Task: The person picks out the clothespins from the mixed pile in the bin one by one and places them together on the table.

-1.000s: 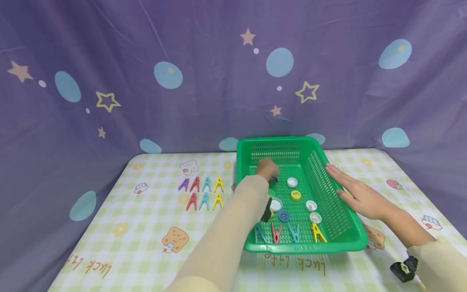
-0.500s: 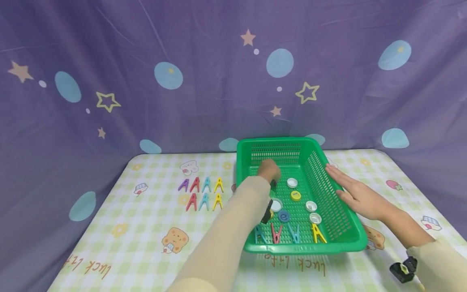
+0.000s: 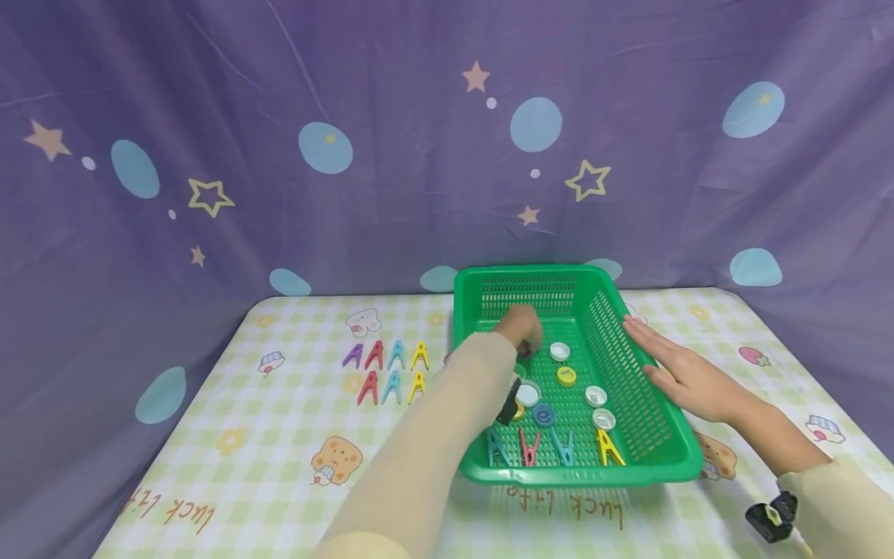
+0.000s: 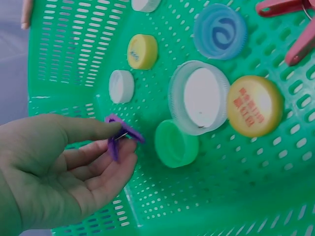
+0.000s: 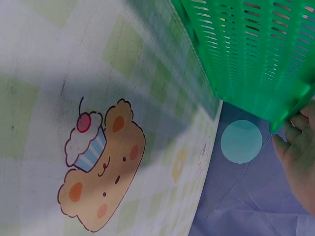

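Note:
My left hand [image 3: 520, 326] reaches into the green basket [image 3: 646, 458] and pinches a purple clothespin [image 4: 118, 136] between thumb and fingers, seen clearly in the left wrist view. Around it on the basket floor lie bottle caps: a green one [image 4: 176, 144], a large white one [image 4: 199, 97], a yellow one [image 4: 255, 105] and a blue one [image 4: 220, 31]. My right hand [image 3: 680, 365] rests flat with straight fingers against the basket's right outer wall [image 5: 256, 59].
Several coloured clothespins [image 3: 386, 366] lie in two rows on the checked tablecloth left of the basket. More clothespins [image 3: 555, 448] stand along the basket's near wall. A purple star-patterned curtain [image 3: 279, 155] closes off the back and sides.
My left hand has closed over the purple clothespin, which showed beside the fingers a second ago. The right hand has stayed in place.

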Demonstrator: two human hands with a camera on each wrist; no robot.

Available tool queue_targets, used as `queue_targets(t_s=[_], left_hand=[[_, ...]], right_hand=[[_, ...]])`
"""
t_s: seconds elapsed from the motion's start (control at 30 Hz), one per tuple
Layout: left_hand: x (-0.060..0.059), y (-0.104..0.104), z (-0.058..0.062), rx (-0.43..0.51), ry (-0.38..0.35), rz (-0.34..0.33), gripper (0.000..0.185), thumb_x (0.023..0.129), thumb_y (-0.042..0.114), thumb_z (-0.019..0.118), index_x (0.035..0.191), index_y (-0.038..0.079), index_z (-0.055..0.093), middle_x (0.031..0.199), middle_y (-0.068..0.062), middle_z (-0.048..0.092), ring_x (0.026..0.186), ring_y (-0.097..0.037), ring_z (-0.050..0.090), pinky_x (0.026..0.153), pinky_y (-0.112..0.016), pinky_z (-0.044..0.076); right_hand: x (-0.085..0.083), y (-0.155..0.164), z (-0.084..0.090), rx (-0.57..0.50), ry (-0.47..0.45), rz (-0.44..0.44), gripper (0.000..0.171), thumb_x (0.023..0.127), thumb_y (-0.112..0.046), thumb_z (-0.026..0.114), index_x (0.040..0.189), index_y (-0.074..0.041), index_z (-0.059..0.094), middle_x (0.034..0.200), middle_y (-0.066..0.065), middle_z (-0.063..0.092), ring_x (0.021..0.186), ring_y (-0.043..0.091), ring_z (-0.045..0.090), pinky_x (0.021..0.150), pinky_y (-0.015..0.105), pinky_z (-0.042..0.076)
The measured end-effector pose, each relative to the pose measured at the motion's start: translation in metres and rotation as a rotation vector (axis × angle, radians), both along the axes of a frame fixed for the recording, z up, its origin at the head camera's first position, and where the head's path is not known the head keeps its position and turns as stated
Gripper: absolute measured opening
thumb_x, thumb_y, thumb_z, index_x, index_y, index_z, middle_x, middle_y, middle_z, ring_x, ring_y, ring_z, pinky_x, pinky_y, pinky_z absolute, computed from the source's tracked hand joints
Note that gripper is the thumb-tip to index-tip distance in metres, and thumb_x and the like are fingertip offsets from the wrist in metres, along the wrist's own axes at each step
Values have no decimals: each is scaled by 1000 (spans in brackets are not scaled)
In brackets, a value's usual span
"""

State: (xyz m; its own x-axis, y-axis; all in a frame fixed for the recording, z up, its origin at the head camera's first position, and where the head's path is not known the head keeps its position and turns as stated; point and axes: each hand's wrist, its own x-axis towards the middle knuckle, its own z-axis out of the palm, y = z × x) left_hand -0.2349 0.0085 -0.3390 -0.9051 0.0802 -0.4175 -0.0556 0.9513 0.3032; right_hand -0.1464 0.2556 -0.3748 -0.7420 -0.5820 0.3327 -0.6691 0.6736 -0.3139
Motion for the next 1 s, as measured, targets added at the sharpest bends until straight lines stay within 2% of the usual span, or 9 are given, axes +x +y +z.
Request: queue_targets(t_s=[0.1, 0.23, 0.33, 0.43, 0.57, 0.67, 0.73, 0.9, 1.0], left_hand=[[-2, -5, 7, 98, -99, 4, 21, 82, -3, 66, 103, -2, 66, 63, -3, 51, 52, -9, 47, 49, -14, 45], [-4, -11, 16, 214, -214, 11, 14, 87, 1, 65, 101, -1, 65, 75, -7, 59, 74, -15, 62, 77, -21, 58], [0, -17, 22, 258, -256, -25, 9, 89, 5, 65, 96, 0, 66, 88, -8, 63, 99, -23, 66, 93, -30, 57], [6, -22, 28, 317, -271, -50, 9, 89, 5, 64, 94, -3, 65, 97, -10, 61, 111, -29, 63, 97, -35, 55], [9, -28, 33, 375, -273, -57, 12, 87, 4, 67, 97, -3, 64, 107, -15, 62, 109, -31, 63, 95, -35, 56], [9, -31, 33, 400, -315, -53, 17, 86, 4, 68, 101, -4, 64, 115, -18, 63, 109, -30, 64, 97, -34, 55], [9, -33, 33, 411, -352, -61, 18, 87, 3, 67, 103, -5, 65, 112, -17, 65, 108, -28, 65, 99, -33, 54], [9, -40, 32, 458, -414, -82, 16, 88, 3, 66, 102, -4, 69, 89, -9, 66, 88, -19, 66, 98, -31, 54], [12, -45, 33, 483, -420, -101, 16, 89, 4, 66, 103, -3, 69, 95, -12, 70, 82, -16, 65, 96, -31, 55]], right_hand=[[0, -1, 0, 2, 11, 5, 61, 98, -15, 49, 152, -6, 23, 159, 17, 24, 145, -9, 4, 106, -6, 5], [0, 0, 0, 1, 19, 10, 60, 98, -15, 49, 152, -5, 24, 159, 18, 24, 145, -9, 4, 107, -6, 6], [0, 0, 0, 1, 18, 13, 60, 98, -15, 48, 152, -4, 24, 159, 19, 24, 145, -9, 4, 107, -6, 6], [1, -1, 1, -1, 15, 13, 59, 98, -15, 48, 152, -4, 24, 159, 19, 25, 145, -10, 5, 107, -6, 6], [0, -1, 1, -3, 10, 13, 59, 98, -15, 47, 152, -4, 24, 159, 19, 24, 145, -9, 5, 106, -6, 6], [0, -2, 1, -3, 6, 14, 60, 98, -15, 47, 152, -4, 24, 159, 19, 24, 145, -9, 5, 106, -6, 6], [0, -2, 1, -2, 5, 15, 60, 98, -15, 47, 152, -4, 23, 159, 19, 24, 146, -8, 5, 107, -6, 6], [0, -2, 1, 3, 6, 11, 60, 98, -15, 47, 152, -4, 23, 159, 19, 24, 145, -9, 4, 106, -6, 5], [1, -2, 2, 4, 7, 11, 60, 98, -15, 48, 152, -4, 23, 159, 19, 24, 145, -9, 4, 106, -6, 5]])
